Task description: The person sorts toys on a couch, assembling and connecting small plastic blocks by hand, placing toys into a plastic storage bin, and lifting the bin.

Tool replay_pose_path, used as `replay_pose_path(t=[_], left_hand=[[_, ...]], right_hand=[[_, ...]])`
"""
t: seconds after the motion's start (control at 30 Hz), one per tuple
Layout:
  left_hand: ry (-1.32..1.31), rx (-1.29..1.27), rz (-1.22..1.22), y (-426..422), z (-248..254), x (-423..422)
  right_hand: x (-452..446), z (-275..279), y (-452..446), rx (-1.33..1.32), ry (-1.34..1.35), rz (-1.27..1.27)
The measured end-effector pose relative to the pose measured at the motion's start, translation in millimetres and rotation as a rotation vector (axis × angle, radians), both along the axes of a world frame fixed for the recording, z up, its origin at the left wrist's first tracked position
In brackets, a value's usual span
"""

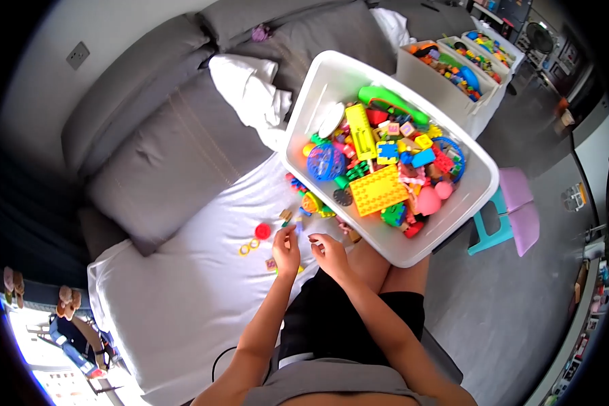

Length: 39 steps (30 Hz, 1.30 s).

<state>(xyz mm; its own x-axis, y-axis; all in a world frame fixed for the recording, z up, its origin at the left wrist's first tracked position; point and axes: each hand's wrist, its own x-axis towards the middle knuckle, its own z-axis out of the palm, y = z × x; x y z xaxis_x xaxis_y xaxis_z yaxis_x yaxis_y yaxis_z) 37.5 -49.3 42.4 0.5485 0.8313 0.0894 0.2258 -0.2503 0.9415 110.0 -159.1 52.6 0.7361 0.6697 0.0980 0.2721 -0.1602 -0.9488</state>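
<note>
Black shorts (318,318) are worn by the seated person. Both bare hands are held just beyond the shorts, side by side and apart from each other. On the left hand (286,254) and the right hand (330,254) the fingers are seen bent inward; whether anything small is gripped by either cannot be told. Beneath and beyond the hands, loose toys are found scattered on a white sheet (176,298), among them a red round piece (262,231) and yellow rings (244,250), both to the left of the left hand. Beyond and to the right, a white tub (338,81) is noted, heaped with toys, including a yellow studded block (379,190), a blue mesh ball (326,162) and a pink ball (428,201). A purple and teal stool (517,203) is placed right of the tub. Farther off, a grey sofa (176,155) and toy-filled bins (413,78) are observed.
</note>
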Motion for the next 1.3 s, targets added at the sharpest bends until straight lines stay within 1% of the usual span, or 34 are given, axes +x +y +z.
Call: replay_pose_path(t=[0.03, 0.07, 0.13, 0.17, 0.2, 0.27, 0.3, 0.4, 0.43, 0.5, 0.53, 0.57, 0.6, 0.67, 0.7, 0.8, 0.83, 0.9, 0.93, 0.97, 1.0, 1.03, 1.07, 1.1, 1.13, 1.17, 1.2, 1.23, 1.27, 1.3], left_hand=[[0.043, 0.377, 0.058, 6.3, -2.5, -18.9], [0.082, 0.471, 0.053, 8.1, -4.4, -39.2], [0.183, 0.461, 0.038, 8.4, -17.4, -73.6], [0.253, 0.541, -0.025, 10.1, -24.1, -88.5], [0.292, 0.56, -0.073, 8.1, -24.2, -96.2], [0.367, 0.6, -0.172, 6.2, -24.4, -107.7], [0.369, 0.615, -0.193, 10.0, -27.4, -108.5], [0.421, 0.354, -0.082, 20.6, -38.3, -95.1], [0.37, 0.412, -0.005, 22.8, -41.2, -87.3], [0.306, 0.246, 0.12, 30.3, -45.1, -74.2], [0.274, 0.16, 0.179, 31.7, -52.0, -70.0], [0.177, 0.175, 0.22, 43.3, -83.6, -69.4], [0.118, -0.062, 0.245, 45.4, -80.0, -67.1], [0.001, -0.534, 0.289, 47.5, -61.2, -61.2], [0.01, -0.559, 0.266, 44.7, -56.2, -60.5], [0.143, -0.385, 0.206, 38.8, -67.9, -59.1], [0.219, -0.279, 0.229, 35.8, -68.5, -58.0], [0.158, -0.399, 0.316, 35.3, -66.7, -58.6], [0.125, -0.459, 0.356, 34.7, -65.4, -57.4], [0.021, -0.562, 0.434, 32.4, -63.7, -55.0], [-0.068, -0.612, 0.486, 28.7, -52.9, -46.0], [-0.161, -0.663, 0.532, 25.3, -43.0, -34.6], [-0.254, -0.716, 0.574, 23.4, -36.1, -21.3], [-0.327, -0.726, 0.502, 24.2, -36.8, -5.8], [-0.383, -0.738, 0.522, 18.3, -17.0, 19.3], [-0.469, -0.735, 0.364, 16.2, -7.0, 43.0], [-0.511, -0.743, 0.201, 3.6, 35.8, 64.3], [-0.768, -0.729, -0.1, -0.5, 43.1, 84.1], [-0.787, -0.748, -0.24, -11.5, 84.5, 96.4], [-0.817, -0.713, -0.41, -18.1, 110.3, 104.3]], right_hand=[[-7.4, -7.7, 2.9, -0.132, -0.102, 0.089], [-16.4, -15.1, 6.3, -0.185, -0.148, 0.143], [-31.3, -20.6, 10.1, -0.295, -0.249, 0.245], [-37.9, -21.9, 11.6, -0.36, -0.283, 0.318], [-44.0, -25.4, 12.8, -0.402, -0.32, 0.387], [-51.7, -36.7, 14.7, -0.402, -0.463, 0.386], [-50.5, -41.4, 18.1, -0.411, -0.454, 0.37], [-43.9, -48.6, 16.7, -0.439, -0.399, 0.291], [-41.3, -46.4, 14.6, -0.444, -0.365, 0.249], [-38.3, -39.2, 13.1, -0.483, -0.329, 0.17], [-37.2, -39.4, 12.9, -0.48, -0.28, 0.171], [-35.7, -39.6, 12.9, -0.476, -0.23, 0.171], [-34.6, -40.6, 13.4, -0.47, -0.18, 0.172], [-35.8, -41.1, 15.6, -0.535, -0.193, 0.198], [-36.5, -43.3, 16.0, -0.566, -0.199, 0.213], [-34.2, -47.5, 13.5, -0.474, -0.248, 0.226], [-34.8, -47.8, 12.8, -0.438, -0.245, 0.211], [-34.6, -45.6, 11.9, -0.365, -0.243, 0.177], [-35.2, -43.1, 11.6, -0.308, -0.149, 0.151], [-35.4, -39.8, 11.8, -0.25, -0.06, 0.121], [-31.5, -35.6, 12.9, -0.188, 0.02, 0.087], [-28.1, -30.8, 12.1, -0.078, -0.003, 0.041], [-22.1, -26.2, 9.4, -0.027, -0.013, 0.005], [-12.9, -16.1, 9.1, 0.046, 0.013, -0.048], [-4.5, -4.9, 8.5, 0.118, 0.04, -0.099], [8.9, 5.3, 9.2, 0.197, 0.041, -0.158], [25.5, 20.4, 10.8, 0.277, 0.045, -0.214], [39.4, 46.7, 10.3, 0.408, 0.138, -0.27], [51.7, 59.1, 8.8, 0.556, 0.149, -0.313], [61.3, 80.6, 7.2, 0.667, 0.205, -0.377]])
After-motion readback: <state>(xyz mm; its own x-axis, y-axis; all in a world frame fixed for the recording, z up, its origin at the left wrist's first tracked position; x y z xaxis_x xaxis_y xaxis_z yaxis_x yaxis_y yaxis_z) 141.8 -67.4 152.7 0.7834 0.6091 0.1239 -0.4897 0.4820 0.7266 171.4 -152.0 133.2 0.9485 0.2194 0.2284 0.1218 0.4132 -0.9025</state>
